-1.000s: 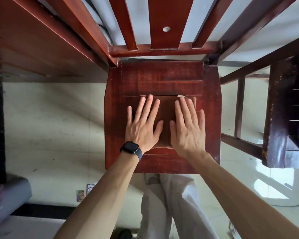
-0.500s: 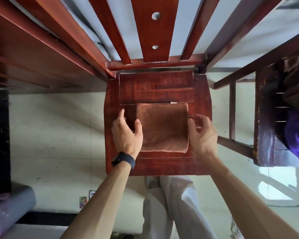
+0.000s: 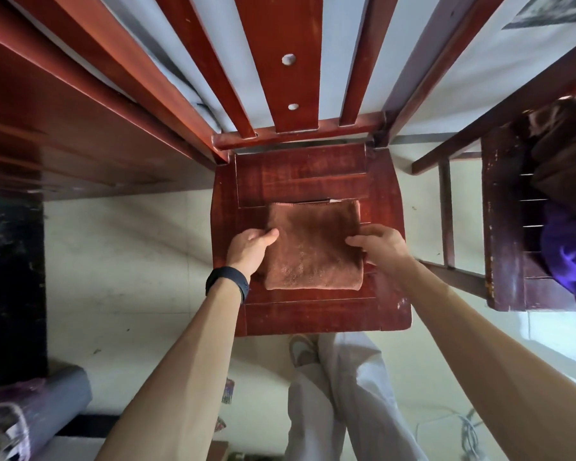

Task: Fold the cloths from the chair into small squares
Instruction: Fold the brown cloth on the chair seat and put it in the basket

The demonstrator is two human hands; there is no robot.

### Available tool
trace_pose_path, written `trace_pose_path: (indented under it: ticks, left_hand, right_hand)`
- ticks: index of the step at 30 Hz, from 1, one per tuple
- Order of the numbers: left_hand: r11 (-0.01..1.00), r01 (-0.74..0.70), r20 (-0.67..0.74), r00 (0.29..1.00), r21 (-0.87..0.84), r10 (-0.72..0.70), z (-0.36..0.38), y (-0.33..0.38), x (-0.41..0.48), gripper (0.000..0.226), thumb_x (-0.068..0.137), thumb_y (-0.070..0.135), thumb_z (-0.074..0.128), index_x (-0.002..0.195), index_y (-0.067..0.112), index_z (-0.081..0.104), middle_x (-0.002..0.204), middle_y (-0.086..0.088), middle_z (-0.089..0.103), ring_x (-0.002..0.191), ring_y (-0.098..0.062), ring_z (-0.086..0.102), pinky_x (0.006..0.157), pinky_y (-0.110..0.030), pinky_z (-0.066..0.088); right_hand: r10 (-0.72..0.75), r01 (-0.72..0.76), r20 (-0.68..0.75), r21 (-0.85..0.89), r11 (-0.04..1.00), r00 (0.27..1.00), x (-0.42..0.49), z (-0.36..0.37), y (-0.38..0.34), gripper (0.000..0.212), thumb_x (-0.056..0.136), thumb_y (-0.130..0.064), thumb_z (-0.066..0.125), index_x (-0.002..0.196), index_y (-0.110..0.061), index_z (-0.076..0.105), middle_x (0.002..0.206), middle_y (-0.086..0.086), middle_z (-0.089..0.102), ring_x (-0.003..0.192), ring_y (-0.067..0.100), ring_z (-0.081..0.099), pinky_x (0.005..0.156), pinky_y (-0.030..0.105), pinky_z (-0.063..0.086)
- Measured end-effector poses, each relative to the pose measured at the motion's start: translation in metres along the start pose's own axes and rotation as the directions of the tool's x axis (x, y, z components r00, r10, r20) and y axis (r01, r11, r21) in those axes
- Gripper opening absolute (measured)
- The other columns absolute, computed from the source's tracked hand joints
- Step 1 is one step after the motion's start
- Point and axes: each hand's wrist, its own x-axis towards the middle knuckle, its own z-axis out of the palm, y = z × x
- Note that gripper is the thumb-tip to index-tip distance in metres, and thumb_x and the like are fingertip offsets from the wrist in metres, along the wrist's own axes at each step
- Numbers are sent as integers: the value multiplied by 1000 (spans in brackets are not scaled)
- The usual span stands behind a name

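A brown cloth (image 3: 313,247), folded into a small thick square, lies flat on the seat of a red-brown wooden chair (image 3: 300,174). My left hand (image 3: 250,249), with a dark watch on its wrist, grips the cloth's left edge, thumb on top and fingers tucked out of sight at the side. At the right edge my right hand (image 3: 379,247) does the same, its thumb lying on the cloth. A purple cloth (image 3: 569,257) and a dark brown one (image 3: 566,151) lie heaped on a second chair (image 3: 502,227) at the right.
A red-brown table top (image 3: 64,128) juts in from the upper left beside the chair back. A grey roll (image 3: 47,404) lies on the floor at the lower left. My legs in pale trousers (image 3: 340,394) stand just before the seat's front edge.
A second ago both hands pressed flat on top of the cloth. They slid apart to its left and right edges and now grip it there, thumbs on top.
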Motion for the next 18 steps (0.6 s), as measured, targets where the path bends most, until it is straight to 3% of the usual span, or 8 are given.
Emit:
trace_pose_path:
  ticks: [3,5,8,10,14,16,18]
  left_hand:
    - [993,-35,34,999,-115,39,-4,6,-13,26,88,23,72,111,11,68,104,-6,71,92,-17,67,81,-20,51]
    - [984,-67,90,993,-163,82,-8,12,-31,29,89,19,71,117,15,67,105,-9,73,99,-22,69,90,-25,52]
    - [966,-102,159,977,-237,142,-12,29,-60,29,90,14,69,118,21,67,107,-9,73,105,-21,68,97,-28,50]
    - [955,-124,208,961,-269,183,-15,50,-88,27,89,14,69,113,28,69,104,-4,74,105,-18,68,101,-32,49]
    - [934,-178,287,919,-309,270,-21,102,-149,31,83,26,76,112,33,71,111,-3,74,111,-22,66,106,-48,45]
    - [927,-237,320,889,-292,328,-22,135,-185,32,84,30,74,115,35,70,113,-1,73,113,-21,66,105,-50,46]
    - [911,-295,370,843,-288,390,-20,172,-223,30,87,31,72,117,33,69,117,-2,71,114,-20,65,104,-48,47]
  right_hand:
    - [-24,19,46,109,994,999,-12,-13,4,19,77,-16,80,93,-16,70,99,9,74,92,24,71,85,44,59]
    - [-39,21,103,173,985,994,-27,-30,5,24,76,-15,80,96,-13,68,100,11,73,96,31,71,89,48,57]
    - [-105,34,233,289,957,967,-56,-60,1,22,85,-4,72,104,-9,61,103,14,68,95,31,66,80,41,54]
    - [-144,37,303,334,942,942,-84,-87,-3,28,89,1,66,114,-10,61,112,17,69,100,30,67,83,41,53]
    - [-243,113,281,410,905,928,-152,-138,-21,44,90,1,63,128,-21,62,115,14,70,107,30,67,92,50,53]
    - [-307,200,199,425,883,931,-197,-163,-35,44,91,-1,62,127,-26,62,104,10,70,97,25,69,80,45,58]
    - [-353,276,94,451,849,931,-248,-189,-48,40,93,-4,62,126,-28,62,92,9,65,75,21,67,57,33,56]
